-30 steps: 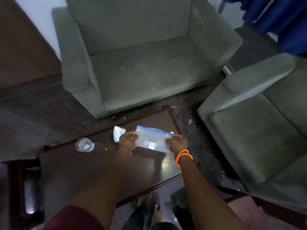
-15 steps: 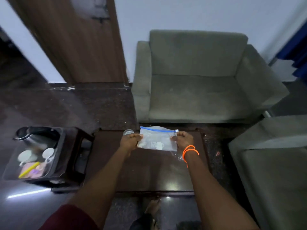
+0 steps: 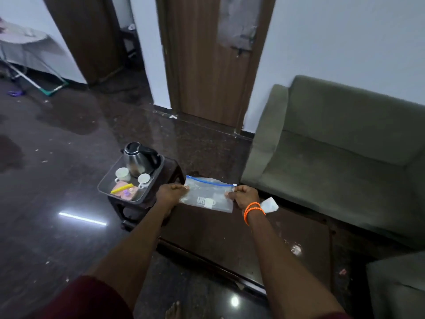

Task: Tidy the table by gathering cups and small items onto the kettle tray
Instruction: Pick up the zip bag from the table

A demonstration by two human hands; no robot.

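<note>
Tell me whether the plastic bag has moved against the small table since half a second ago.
Yes. The plastic bag has shifted left along the small table, toward the kettle tray.

dark table [image 3: 230,236], white wrapper [image 3: 269,205] on it

There is one view, from a wide-angle camera on the person's head. It looks forward and steeply down along both forearms, close over the dark counter [image 3: 230,229]. It faces a brown door [image 3: 207,65] and the white wall, with the tray [image 3: 103,188] left and a green sofa [image 3: 340,162] right. Straight edges bow near the frame's borders.
</note>
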